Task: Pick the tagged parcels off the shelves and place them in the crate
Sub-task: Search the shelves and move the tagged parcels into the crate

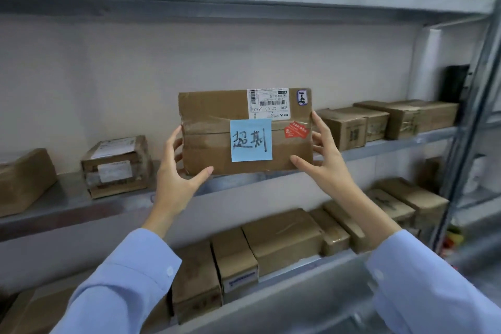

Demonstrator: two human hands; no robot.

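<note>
Brown cardboard, taped across its middle, made up the tagged parcel (206, 111). It was held upright with its broad face turned toward the camera, at the front edge of the middle shelf (67, 206). Whether its lower edge rested on that shelf or was raised clear of it could not be told.

A blue sticky note (251, 140) bearing two handwritten characters was stuck to the centre of the face. A white shipping label (268, 103) was fixed at the upper right, a small numbered sticker (302, 97) in the top right corner, and a red sticker (296, 129) just right of the note.

The parcel was gripped at both ends. The left hand (176, 171) was wrapped round the left end, its thumb laid along the bottom front edge and its fingers curled behind the side. The right hand (325, 160) was set against the right end in the same way, thumb on the lower front corner and fingers bent round the side. Light blue sleeves (122, 285) were worn on both arms.

On the same shelf a taped carton (116, 165) was seen to the left of the parcel, apart from it, with a larger brown box (24, 182) at the far left. More cartons (349, 127) were ranged to the right. A row of cardboard boxes (282, 236) was packed close together on the shelf below.
</note>
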